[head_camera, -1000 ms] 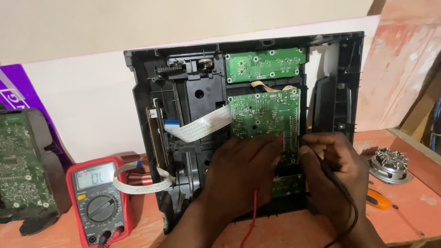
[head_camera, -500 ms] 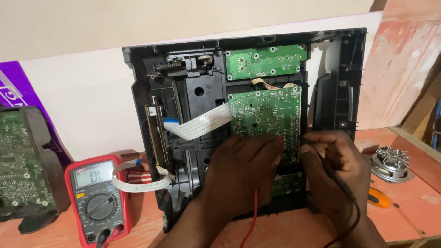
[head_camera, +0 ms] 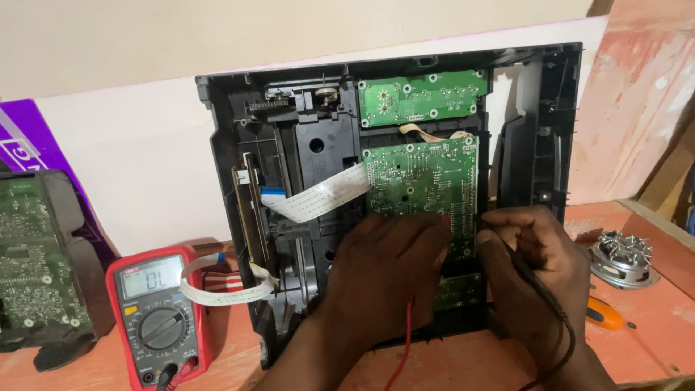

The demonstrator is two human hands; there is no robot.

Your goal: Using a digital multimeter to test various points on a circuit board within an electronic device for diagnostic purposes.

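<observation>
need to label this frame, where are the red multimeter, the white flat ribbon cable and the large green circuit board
red multimeter [head_camera: 158, 318]: head view, on its round dial
white flat ribbon cable [head_camera: 322, 197]: head view, mid-strip
large green circuit board [head_camera: 423, 177]: head view, bare centre

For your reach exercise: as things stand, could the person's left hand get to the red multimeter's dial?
Probably yes. The left hand rests on the green circuit board; the red multimeter lies to its left with only a loose white ribbon cable between.
</observation>
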